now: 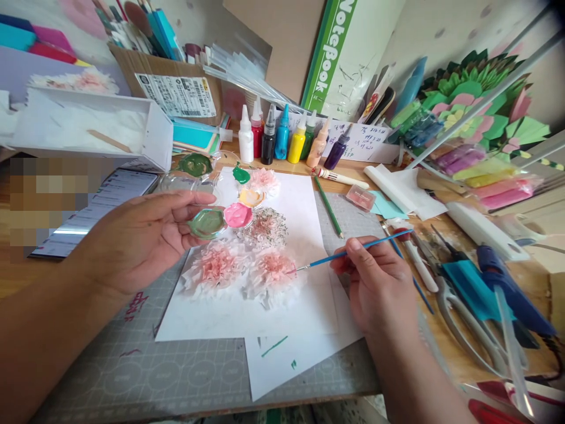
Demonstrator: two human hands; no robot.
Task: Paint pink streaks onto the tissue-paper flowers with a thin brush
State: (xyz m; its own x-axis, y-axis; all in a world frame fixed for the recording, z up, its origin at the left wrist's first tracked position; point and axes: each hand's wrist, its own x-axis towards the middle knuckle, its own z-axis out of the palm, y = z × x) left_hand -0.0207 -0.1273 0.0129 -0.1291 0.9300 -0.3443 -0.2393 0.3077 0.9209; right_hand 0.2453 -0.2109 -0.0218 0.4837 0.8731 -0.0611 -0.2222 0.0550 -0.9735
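Note:
My left hand [161, 232] pinches the edge of a clear paint palette [207, 224] whose wells hold pink, muted green and yellowish paint. Between the thumb and fingers of my right hand [382, 277] is a thin paintbrush [326, 258] with a blue handle. Its tip touches the right side of a ruffled white flower with a pink centre [271, 266]. A similar flower [216, 268] lies to the left, and a dark-speckled one [265, 228] sits behind, partly covered by the palette. All rest on white paper [212, 327].
Paint bottles [268, 138] stand along the back. A green pencil [329, 206] lies right of the paper. Scissors [468, 330] and a blue glue gun [512, 288] occupy the right side. On the left are a phone [95, 212] and a white box [88, 126]. A grey cutting mat [176, 377] lies underneath.

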